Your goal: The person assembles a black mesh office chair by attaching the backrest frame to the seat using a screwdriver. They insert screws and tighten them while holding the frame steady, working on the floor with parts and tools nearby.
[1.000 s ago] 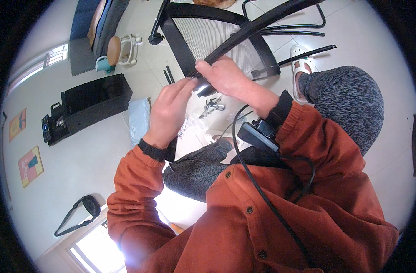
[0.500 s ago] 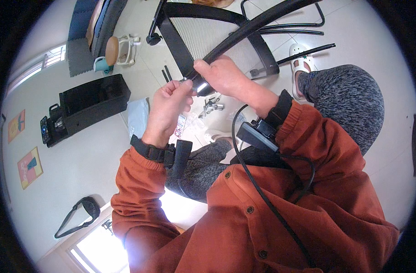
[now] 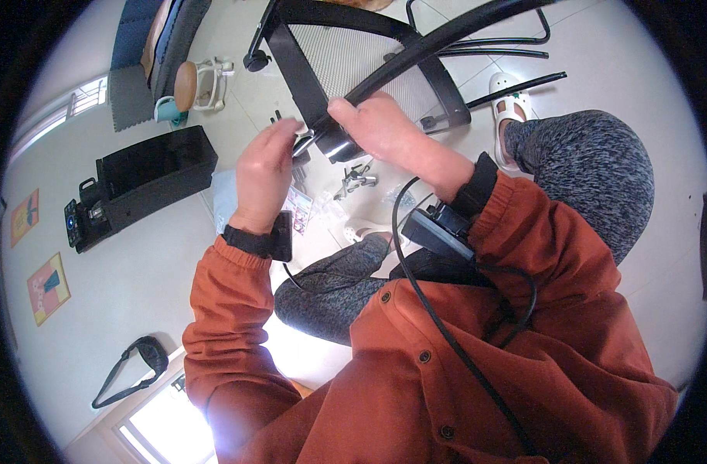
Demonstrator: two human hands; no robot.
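Observation:
My right hand is wrapped round a black tube, close to its lower end. That tube slants up to the right across a black-framed mesh chair panel. Just left of the tube's end is my left hand, its fingers drawn together and bent toward the tube. A small, thin, shiny piece shows at those fingertips, too blurred to name. On the floor below the hands lie some small metal parts and clear plastic bags.
Black metal legs lie at the upper right, near my white clog. To the left are a black box-shaped appliance and a pale plastic bag. A black cable runs down from my right wrist.
My left hand has pulled back slightly leftward from the tube's end and turned at the wrist. The right hand keeps its grip on the tube.

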